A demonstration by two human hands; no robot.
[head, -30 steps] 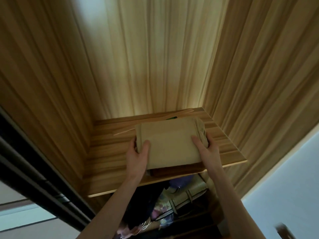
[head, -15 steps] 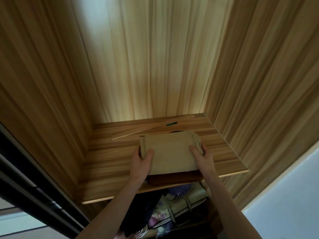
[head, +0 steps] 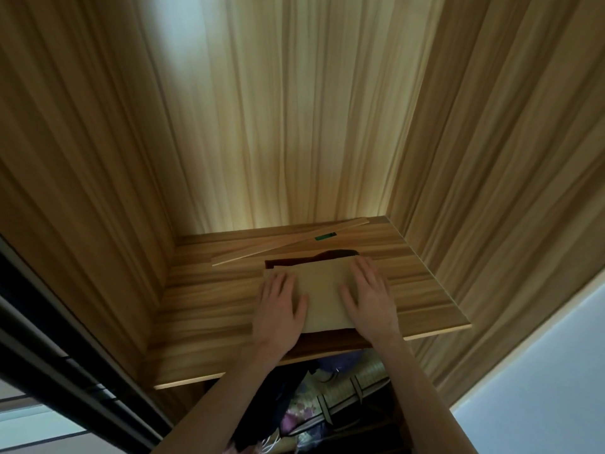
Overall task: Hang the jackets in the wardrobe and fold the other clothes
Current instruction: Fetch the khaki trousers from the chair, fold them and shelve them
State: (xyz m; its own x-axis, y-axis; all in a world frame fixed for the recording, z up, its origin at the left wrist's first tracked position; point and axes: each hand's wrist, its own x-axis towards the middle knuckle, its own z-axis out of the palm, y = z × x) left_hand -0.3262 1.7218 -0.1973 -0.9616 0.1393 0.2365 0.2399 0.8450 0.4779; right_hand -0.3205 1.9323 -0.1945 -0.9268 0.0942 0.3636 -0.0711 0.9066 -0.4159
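Note:
A folded tan garment (head: 322,290) lies on top of a folded dark brown garment (head: 327,340), and both rest on the wooden wardrobe shelf (head: 209,309). My left hand (head: 278,309) lies flat on the tan garment's left part, fingers straight. My right hand (head: 368,298) presses flat on its right part. The brown garment shows only as a strip behind and in front of the tan one.
A thin wooden strip (head: 288,242) with a green label lies diagonally at the back of the shelf. Wardrobe walls close in on the left, back and right. Below the shelf hang dark clothes (head: 271,398) and a woven bag (head: 347,391). A dark sliding-door rail (head: 65,365) runs at lower left.
The folded stack has slid further back on the shelf. My hands have let go of its sides and now lie flat on top of the tan garment.

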